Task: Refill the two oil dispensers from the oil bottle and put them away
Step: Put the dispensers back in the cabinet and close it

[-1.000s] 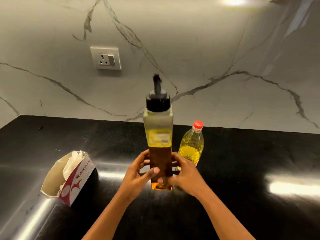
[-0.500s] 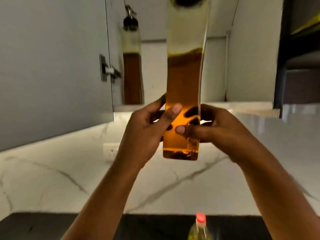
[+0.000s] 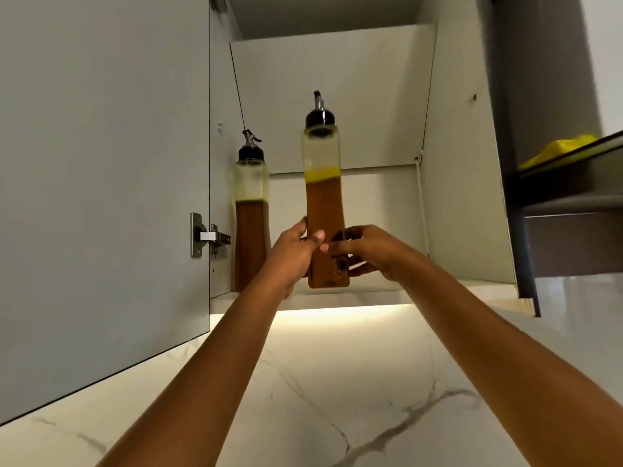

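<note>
The wall cabinet (image 3: 462, 163) stands open above you, one filled oil dispenser (image 3: 251, 227) parked at its left. You hold the second dispenser (image 3: 323, 203) upright at the shelf (image 3: 387, 297) edge. Your left hand (image 3: 292, 252) and right hand (image 3: 379, 252) curl their fingers (image 3: 315, 238) round its lower body, steadying it.

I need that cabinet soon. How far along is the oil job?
Done: both look refilled; the first dispenser stands in the cabinet. In hand: left hand and right hand grip the second dispenser at the shelf edge. Left: release it, perhaps shut the door.
</note>
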The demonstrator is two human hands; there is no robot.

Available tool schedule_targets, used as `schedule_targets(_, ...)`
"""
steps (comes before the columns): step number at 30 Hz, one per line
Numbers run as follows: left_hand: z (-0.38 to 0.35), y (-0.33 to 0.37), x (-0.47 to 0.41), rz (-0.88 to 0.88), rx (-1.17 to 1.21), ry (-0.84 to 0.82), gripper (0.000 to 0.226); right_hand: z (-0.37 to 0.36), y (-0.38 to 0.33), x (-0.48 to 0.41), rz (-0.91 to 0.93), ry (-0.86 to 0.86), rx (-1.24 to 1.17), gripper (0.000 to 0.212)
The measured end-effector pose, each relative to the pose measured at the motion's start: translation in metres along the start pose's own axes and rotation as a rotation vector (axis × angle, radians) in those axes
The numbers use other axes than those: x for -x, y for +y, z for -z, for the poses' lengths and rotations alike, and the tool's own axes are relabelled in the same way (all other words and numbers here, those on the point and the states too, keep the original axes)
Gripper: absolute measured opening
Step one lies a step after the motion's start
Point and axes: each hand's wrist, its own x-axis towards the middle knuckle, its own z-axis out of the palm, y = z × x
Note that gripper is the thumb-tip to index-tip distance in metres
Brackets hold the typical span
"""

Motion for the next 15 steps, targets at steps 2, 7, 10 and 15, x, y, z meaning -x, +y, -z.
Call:
schedule_targets(2, -0.002, -0.009, -0.006, 0.046, -0.017, 0.015, 0.042, -0.005, 0.007, -0.006, -0.028, -0.011, -0.015, 0.048)
schedule_targets(7, 0.001, -0.014, -0.012, 0.082, -0.002, 0.051, 0.047, -0.013, 0.012, -0.014, -0.053, -0.004, -0.014, 0.060)
schedule_targets(10, 0.008, -0.023, -0.009, 0.112, 0.011, 0.064, 0.048, -0.011, 0.018, -0.006, -0.050, 0.019, 0.000, 0.062)
schedule_targets(15, 0.014, -0.037, -0.003, 0.112, -0.052, 0.066, 0.047, -0.010, 0.028, 0.006, -0.109, 0.051, 0.006, 0.039)
